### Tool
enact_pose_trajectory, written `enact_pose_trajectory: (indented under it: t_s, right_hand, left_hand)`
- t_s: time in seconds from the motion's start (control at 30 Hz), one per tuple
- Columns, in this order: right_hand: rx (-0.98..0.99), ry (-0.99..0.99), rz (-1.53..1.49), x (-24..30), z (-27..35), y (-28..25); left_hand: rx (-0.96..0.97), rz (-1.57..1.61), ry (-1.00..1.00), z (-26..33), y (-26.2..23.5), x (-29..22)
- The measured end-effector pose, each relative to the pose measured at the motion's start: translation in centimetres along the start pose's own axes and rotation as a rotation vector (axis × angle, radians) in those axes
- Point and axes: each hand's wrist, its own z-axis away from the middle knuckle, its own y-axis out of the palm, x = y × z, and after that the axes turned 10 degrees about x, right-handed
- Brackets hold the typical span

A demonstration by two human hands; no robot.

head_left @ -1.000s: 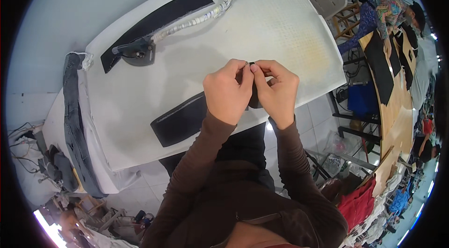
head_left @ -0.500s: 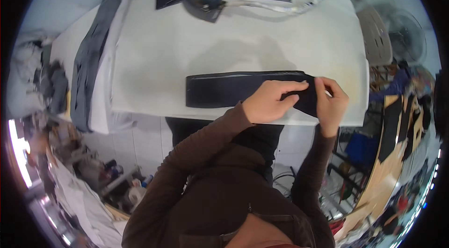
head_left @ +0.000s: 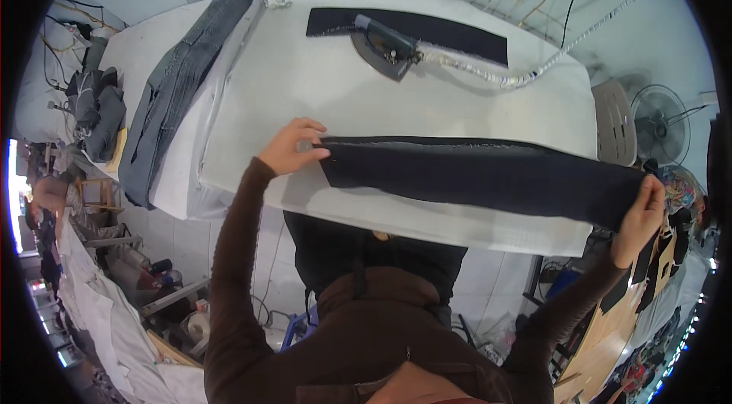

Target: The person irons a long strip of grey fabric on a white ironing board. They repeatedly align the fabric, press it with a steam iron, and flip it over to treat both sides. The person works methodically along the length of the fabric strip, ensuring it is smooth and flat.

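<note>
A long dark navy fabric strip is stretched lengthwise along the near side of the white-covered table, with a lighter line along its far edge. At its left far corner, my left hand pinches the cloth between thumb and fingers. My right hand grips the opposite end, which reaches past the table's right edge. Farther back, an iron with a wrapped, cord-like hose rests partly over a second dark fabric strip.
Grey folded cloth lies along the table's left side. The wrapped hose runs from the iron up to the right. Beyond the right edge stand a beige plastic chair back and a fan. A wooden board with dark cloth pieces lies lower right.
My hands have moved far apart, the left to the strip's left end, the right outward. The strip now spreads out longer to the right. The whole view has shifted somewhat.
</note>
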Motion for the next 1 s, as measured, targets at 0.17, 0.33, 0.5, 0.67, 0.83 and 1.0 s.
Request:
enact_pose_trajectory:
  t_s: [0.17, 0.33, 0.5, 0.67, 0.83, 1.0]
  right_hand:
    - [-0.082, 0.019, -0.222, 0.8, -9.9, 1.7]
    - [-0.169, -0.027, -0.147, 0.9, -24.2, 11.5]
    - [-0.111, 0.055, -0.068, 0.8, -31.1, 25.6]
    - [-0.014, 0.07, 0.031, -2.1, -30.0, 39.9]
    - [0.298, 0.223, 0.148, -8.0, -25.1, 51.3]
    - [0.622, 0.244, 0.13, -11.0, -23.1, 53.4]
  left_hand:
    - [-0.185, 0.471, -0.049, -0.9, -11.9, -1.5]
    - [-0.548, 0.556, 0.171, -9.8, -22.0, -3.5]
    - [-0.762, 0.683, 0.14, -20.2, -27.8, 0.9]
    - [-0.95, 0.365, -0.068, -27.3, -27.6, 14.3]
    - [-0.793, 0.455, -0.288, -29.4, -20.9, 25.2]
    - [-0.748, 0.072, -0.537, -30.0, -16.0, 27.5]
